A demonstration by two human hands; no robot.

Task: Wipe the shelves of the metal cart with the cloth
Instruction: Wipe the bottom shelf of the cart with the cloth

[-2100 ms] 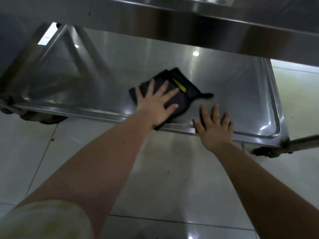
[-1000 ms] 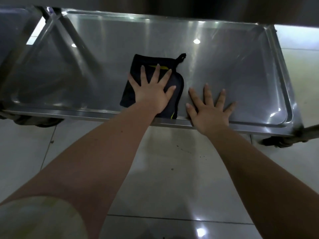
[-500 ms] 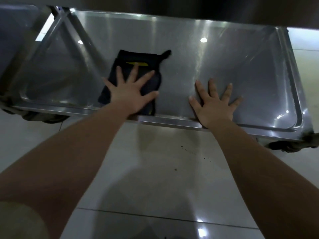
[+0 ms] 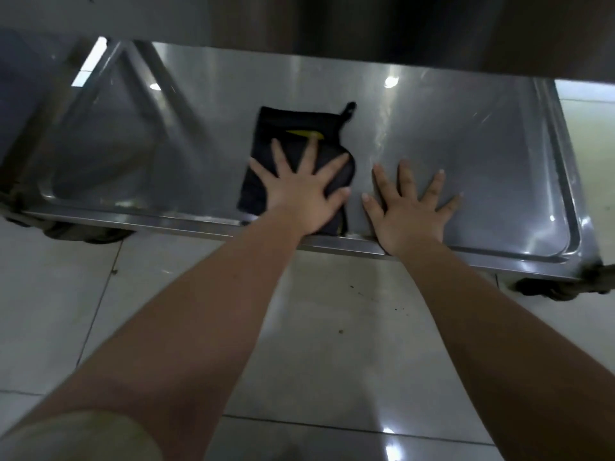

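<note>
Head view: left hand (image 4: 299, 194) lies flat, fingers spread wide and straight, palm down on the cloth (image 4: 283, 121), pressing it onto the shelf, not gripping it. Right hand (image 4: 409, 211) also flat, fingers splayed wide, holding nothing, palm resting directly on bare metal just beside the cloth's right edge; thumbs of both hands near each other, not touching. Heels of both hands sit at the shelf's near rim. Cloth is black, folded into a rough rectangle, with a small yellow mark (image 4: 304, 133) showing near the fingertips and a short hanging loop (image 4: 347, 109) sticking out at its far right corner. It lies around the middle of the bottom shelf (image 4: 482, 144), its near edge reaching the front rim. Shelf is shiny stainless steel with a raised lip and rounded corners, light spots reflected in it. Slanted bar shapes at the left end (image 4: 143, 81), real struts or reflections, cannot tell. Upper shelf (image 4: 399, 28) overhangs the far side, dark underside. Caster (image 4: 549, 289) under the right corner, another caster (image 4: 80, 232) under the left. Pale glossy tiled floor (image 4: 332, 354) below, few dark specks (image 4: 366, 294) on it near the cart. Both forearms bare; light sleeve (image 4: 83, 437) at bottom left.
</note>
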